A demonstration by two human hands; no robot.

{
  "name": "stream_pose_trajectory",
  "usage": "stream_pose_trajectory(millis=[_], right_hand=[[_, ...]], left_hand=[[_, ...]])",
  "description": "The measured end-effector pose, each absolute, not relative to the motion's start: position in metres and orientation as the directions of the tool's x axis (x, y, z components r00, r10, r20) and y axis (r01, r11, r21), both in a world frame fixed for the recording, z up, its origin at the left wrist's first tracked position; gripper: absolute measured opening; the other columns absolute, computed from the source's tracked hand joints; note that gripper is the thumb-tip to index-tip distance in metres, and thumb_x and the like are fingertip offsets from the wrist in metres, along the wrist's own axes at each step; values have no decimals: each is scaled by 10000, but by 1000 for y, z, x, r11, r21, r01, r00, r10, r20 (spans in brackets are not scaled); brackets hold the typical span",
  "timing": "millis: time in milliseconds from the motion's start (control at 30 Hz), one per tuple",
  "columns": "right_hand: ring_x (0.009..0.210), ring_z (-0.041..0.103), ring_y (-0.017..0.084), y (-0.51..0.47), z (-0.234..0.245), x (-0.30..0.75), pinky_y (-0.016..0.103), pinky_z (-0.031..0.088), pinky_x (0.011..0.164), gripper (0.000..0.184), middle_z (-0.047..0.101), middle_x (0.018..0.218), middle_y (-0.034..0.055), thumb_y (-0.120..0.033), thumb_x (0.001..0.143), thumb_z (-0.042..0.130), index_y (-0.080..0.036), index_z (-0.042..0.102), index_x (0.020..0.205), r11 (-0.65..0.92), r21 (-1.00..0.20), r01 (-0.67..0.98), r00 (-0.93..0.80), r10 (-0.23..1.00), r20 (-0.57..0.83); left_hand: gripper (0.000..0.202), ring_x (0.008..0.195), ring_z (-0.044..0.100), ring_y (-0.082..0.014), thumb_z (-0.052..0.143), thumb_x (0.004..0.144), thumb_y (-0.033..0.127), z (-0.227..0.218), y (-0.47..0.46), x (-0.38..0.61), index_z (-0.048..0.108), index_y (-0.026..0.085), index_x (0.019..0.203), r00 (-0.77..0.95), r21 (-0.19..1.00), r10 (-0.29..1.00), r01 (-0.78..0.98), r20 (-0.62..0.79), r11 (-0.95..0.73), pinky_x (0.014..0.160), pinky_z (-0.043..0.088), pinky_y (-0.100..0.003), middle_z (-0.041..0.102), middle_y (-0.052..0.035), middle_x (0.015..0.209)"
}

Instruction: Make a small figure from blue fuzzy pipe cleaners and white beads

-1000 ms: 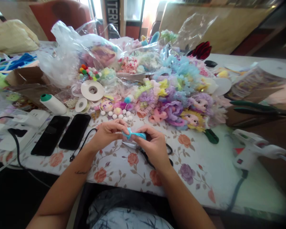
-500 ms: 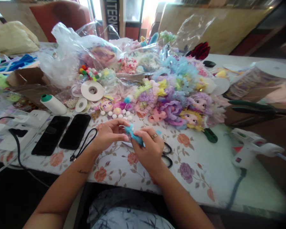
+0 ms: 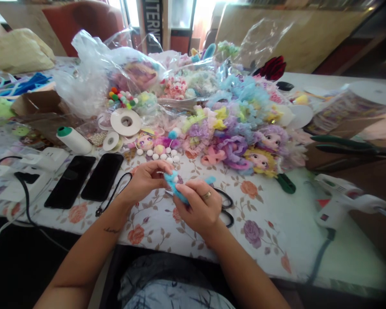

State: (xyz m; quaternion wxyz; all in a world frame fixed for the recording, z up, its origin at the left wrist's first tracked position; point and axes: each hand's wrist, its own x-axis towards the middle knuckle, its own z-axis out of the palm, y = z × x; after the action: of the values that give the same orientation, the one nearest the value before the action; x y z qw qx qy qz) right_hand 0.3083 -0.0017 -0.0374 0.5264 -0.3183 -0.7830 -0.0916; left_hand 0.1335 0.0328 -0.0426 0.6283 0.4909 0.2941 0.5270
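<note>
Between my two hands is a small fuzzy light-blue piece [image 3: 171, 179] with a pale spot on it; its exact kind is hard to make out. My left hand [image 3: 149, 179] pinches its left end between thumb and fingers, where a short string of tiny white beads shows. The fingers of my right hand [image 3: 199, 205] are closed around its lower right part. Black-handled scissors [image 3: 227, 208] lie on the floral tablecloth [image 3: 193, 236] beneath and beside my right hand, their blades mostly hidden. A blue tip [image 3: 210, 180] pokes out just above my right knuckles.
Two black phones [image 3: 102, 177] lie at left by a power strip [image 3: 22, 184] with cables. Ribbon spools [image 3: 125, 122] and a thread cone [image 3: 73, 140] stand behind. Doll-face trinkets [image 3: 260, 161] and pastel ruffles [image 3: 244, 96] fill the middle back. A glue gun [image 3: 336, 199] is at right.
The blue piece has turned a little in my fingers, so more of its pale spot shows. Both hands stay closed on it, shifted only slightly.
</note>
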Motion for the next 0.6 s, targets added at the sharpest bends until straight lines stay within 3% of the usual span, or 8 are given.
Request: stream_pose_trajectory(millis=[100,367,600], right_hand=[[639,601,150,-2,-37,309,269,503,584,157,627,739,22,-113,834,641,-188,622,970,775,-190,603,-240,403,883],[666,626,139,-2,-37,309,251,516,592,170,647,815,25,-107,796,669,-224,621,909,728,-363,581,-117,516,849],[620,571,126,-1,-28,307,256,479,555,90,621,767,6,-130,796,658,-218,640,799,642,-650,405,-46,725,687]], left_hand=[[244,769,639,-110,864,591,70,-43,33,133,739,173,772,279,931,947,-363,159,-49,626,562,-169,663,-24,883],[220,807,648,-120,859,617,99,-41,32,132,741,175,786,302,944,939,-326,164,-60,634,563,-163,673,-31,906],[186,793,656,-140,860,613,127,-36,32,128,741,162,752,302,967,941,-241,153,-80,628,573,-197,675,-40,879]])
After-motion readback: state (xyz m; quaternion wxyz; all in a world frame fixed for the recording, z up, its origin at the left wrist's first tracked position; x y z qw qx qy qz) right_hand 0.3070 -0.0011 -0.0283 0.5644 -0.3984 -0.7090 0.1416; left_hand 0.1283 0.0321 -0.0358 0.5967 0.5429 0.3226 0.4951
